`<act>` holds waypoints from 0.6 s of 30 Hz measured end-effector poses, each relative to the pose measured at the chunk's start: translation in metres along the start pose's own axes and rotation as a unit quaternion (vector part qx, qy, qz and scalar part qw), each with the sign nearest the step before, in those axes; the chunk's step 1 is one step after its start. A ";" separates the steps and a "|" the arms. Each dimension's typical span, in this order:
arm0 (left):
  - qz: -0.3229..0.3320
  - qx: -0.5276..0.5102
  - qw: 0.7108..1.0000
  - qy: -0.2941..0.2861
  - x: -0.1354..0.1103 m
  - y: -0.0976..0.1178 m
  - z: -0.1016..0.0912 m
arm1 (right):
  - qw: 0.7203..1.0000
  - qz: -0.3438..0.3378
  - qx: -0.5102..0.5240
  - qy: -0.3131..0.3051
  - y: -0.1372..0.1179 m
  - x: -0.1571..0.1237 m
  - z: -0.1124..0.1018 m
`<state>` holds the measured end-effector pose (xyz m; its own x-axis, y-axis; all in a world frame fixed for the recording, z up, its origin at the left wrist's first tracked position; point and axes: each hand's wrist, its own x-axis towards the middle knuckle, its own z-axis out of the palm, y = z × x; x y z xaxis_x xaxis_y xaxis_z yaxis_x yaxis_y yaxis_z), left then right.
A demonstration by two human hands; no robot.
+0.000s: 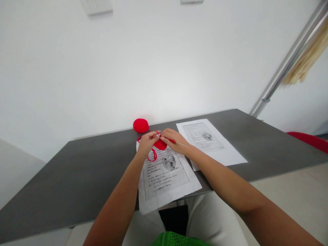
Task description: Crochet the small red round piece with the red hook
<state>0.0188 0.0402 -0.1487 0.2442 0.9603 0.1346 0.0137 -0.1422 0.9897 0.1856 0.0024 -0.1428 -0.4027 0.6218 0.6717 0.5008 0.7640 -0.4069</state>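
While a round yarn ball (140, 125) sits behind, the left hand (147, 141) pinches red fabric (160, 145), the right hand (177, 138) a metal-shafted tool (181, 144).

Head camera: head-worn, looking forward and down.
Wall (164, 68): faced nearly square-on, filling the upper half.
Table (77, 177): viewed from above its near edge, across the lower half.
Left hand (146, 142), right hand (176, 140): framed just below center, at middle distance.
Lap (215, 218): seen from above, at the bottom edge.

Over the near sheet (164, 186), the left hand (148, 143) is pinching red yarnwork (160, 145) while the right hand (176, 138) is gripping a hook (174, 141); a yarn ball (140, 125) is sitting beyond the sheet.
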 end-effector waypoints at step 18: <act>0.065 0.118 0.991 0.021 0.006 -0.010 -0.004 | 0.999 -0.014 -0.007 -0.038 0.003 0.000 0.001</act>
<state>0.0163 0.0486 -0.1575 0.2187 0.9387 0.2665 0.2130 -0.3124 0.9257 0.1861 0.0046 -0.1444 -0.4729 0.6121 0.6338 0.4997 0.7788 -0.3793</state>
